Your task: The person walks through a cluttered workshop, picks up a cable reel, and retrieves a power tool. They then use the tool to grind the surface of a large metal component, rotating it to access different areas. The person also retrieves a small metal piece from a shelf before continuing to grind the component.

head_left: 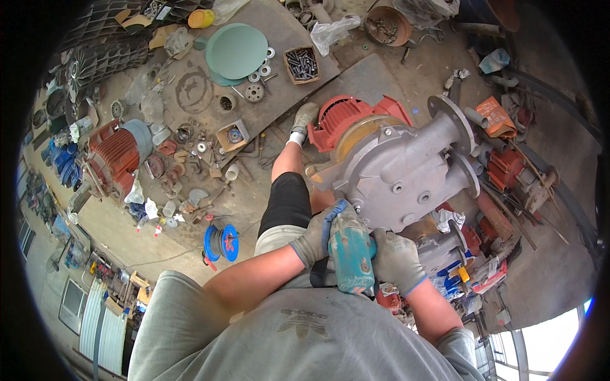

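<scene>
A worn teal power tool (351, 257), apparently an impact wrench, is held close to my body with its nose against the rim of a large grey pump casing (387, 171). My left hand (316, 236), in a grey and blue work glove, wraps round the tool's front part. On its other side my right hand (399, 261), gloved too, is closed round the grip, which its fingers mostly hide. A bolt head (357, 208) shows at the casing rim by the nose. Behind the casing sits a red finned motor (346, 117), with my foot beside it.
A cardboard box of bolts (302, 65) and green round discs (236, 51) lie on the far floor plate. Another red motor (117, 155) stands left, near a blue cable reel (221, 242). More pump parts (508, 170) crowd the right. A rusty bucket (386, 26) stands at the back.
</scene>
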The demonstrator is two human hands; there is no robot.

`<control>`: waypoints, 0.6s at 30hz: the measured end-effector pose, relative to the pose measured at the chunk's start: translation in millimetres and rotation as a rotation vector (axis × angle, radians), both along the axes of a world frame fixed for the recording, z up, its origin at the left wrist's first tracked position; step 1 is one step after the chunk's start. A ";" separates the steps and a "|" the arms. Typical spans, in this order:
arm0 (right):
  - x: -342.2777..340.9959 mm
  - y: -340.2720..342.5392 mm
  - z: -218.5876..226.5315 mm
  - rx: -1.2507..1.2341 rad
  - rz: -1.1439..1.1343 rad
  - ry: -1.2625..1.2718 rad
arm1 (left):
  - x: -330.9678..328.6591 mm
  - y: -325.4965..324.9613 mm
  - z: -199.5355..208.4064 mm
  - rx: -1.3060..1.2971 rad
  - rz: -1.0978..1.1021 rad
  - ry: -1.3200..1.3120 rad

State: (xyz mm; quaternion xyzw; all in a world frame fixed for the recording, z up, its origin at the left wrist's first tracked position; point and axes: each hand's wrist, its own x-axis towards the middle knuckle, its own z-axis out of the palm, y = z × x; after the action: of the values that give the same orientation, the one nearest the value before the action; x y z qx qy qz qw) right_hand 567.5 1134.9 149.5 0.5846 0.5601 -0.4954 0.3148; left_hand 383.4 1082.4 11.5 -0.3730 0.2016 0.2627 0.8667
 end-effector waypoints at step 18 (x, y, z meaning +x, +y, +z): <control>4.9 26.1 -8.2 -0.032 0.223 0.012 | 6.0 -6.5 -19.0 -0.077 -0.094 0.082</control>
State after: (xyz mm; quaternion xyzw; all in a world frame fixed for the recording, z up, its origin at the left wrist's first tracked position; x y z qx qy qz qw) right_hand 572.4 1161.0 141.3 0.5107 0.6153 -0.4698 0.3740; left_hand 389.4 1075.9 -7.6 -0.3852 0.2641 0.2287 0.8541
